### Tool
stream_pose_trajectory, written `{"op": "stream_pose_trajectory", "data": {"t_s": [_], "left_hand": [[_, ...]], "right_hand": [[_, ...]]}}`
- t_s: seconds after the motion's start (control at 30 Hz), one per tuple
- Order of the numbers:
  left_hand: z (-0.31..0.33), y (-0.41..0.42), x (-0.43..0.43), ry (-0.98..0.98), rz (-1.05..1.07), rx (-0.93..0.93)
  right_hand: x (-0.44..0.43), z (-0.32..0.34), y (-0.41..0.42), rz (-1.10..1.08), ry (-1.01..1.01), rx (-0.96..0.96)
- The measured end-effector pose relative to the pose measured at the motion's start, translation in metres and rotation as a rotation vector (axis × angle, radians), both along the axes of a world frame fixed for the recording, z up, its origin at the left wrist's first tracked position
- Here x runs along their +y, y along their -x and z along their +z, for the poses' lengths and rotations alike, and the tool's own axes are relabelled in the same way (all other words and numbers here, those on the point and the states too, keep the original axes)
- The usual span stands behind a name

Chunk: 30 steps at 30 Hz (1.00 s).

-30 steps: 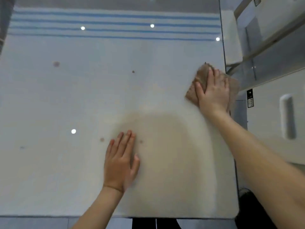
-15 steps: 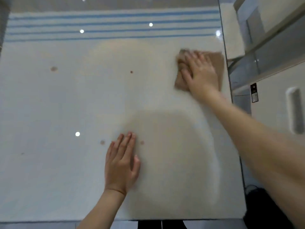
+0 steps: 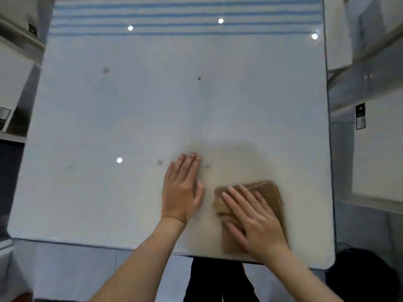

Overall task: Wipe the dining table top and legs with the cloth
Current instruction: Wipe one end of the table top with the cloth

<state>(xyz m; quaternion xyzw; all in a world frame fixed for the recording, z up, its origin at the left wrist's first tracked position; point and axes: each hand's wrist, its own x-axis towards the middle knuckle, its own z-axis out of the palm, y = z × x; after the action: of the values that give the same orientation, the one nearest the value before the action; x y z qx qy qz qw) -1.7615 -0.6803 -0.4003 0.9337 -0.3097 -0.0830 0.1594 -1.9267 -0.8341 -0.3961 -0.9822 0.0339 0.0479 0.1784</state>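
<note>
We look down on the glossy white surface (image 3: 152, 110), which fills most of the view. The brown cloth (image 3: 270, 192) lies folded on it at about 5 o'clock, close to the near edge and well in from the right edge. The right grip (image 3: 255, 221) lies flat on the cloth, palm down, with its fingers straight, a little spread and pointing toward 11 o'clock. It presses the cloth rather than pinching it, and cloth shows beyond the fingertips and along its 3 o'clock side. Both the cloth and this grip look slightly blurred. The left grip (image 3: 182, 192) rests palm down on the bare surface at about 6 o'clock, just beside the cloth on its 9 o'clock side and not touching it. Its fingers are straight and pressed together, pointing to 12 o'clock, with the thumb out toward the cloth, and it holds nothing. We see a faint tan patch (image 3: 231, 158) in the gloss just beyond both grips. Small brown spots (image 3: 199, 78) dot the surface, one toward 12 o'clock and two flanking the left fingertips, and a larger smudge (image 3: 105, 70) sits at 10 o'clock. Blue stripes (image 3: 185, 16) run across the far end at 12 o'clock, and round bright glints (image 3: 119, 160) show in the gloss. Past the edge at 3 o'clock, a black label (image 3: 360, 116) sits on a pale panel.
</note>
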Motion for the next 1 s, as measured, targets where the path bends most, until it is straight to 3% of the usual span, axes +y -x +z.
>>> {"op": "stream_pose_trajectory", "data": {"t_s": [0.27, 0.37, 0.53, 0.7, 0.8, 1.0], "left_hand": [[0.000, 0.001, 0.005, 0.034, -0.013, 0.042], [-0.003, -0.001, 0.004, 0.061, -0.009, 0.036], [-0.005, -0.004, 0.006, 0.111, -0.009, 0.020], [-0.005, -0.005, 0.006, 0.101, 0.011, 0.014], [-0.006, -0.005, 0.006, 0.082, 0.011, 0.014], [-0.003, -0.004, 0.004, 0.085, 0.021, -0.009]], "right_hand": [[-0.108, -0.020, -0.255, -0.095, 0.105, -0.091], [-0.136, -0.019, -0.349, -0.232, 0.115, -0.091], [-0.148, -0.020, -0.431, -0.346, 0.091, -0.078], [-0.114, -0.012, -0.369, -0.005, 0.061, -0.092], [-0.090, -0.010, -0.271, 0.172, 0.084, -0.092], [-0.048, -0.003, -0.027, 0.221, 0.106, 0.047]]}}
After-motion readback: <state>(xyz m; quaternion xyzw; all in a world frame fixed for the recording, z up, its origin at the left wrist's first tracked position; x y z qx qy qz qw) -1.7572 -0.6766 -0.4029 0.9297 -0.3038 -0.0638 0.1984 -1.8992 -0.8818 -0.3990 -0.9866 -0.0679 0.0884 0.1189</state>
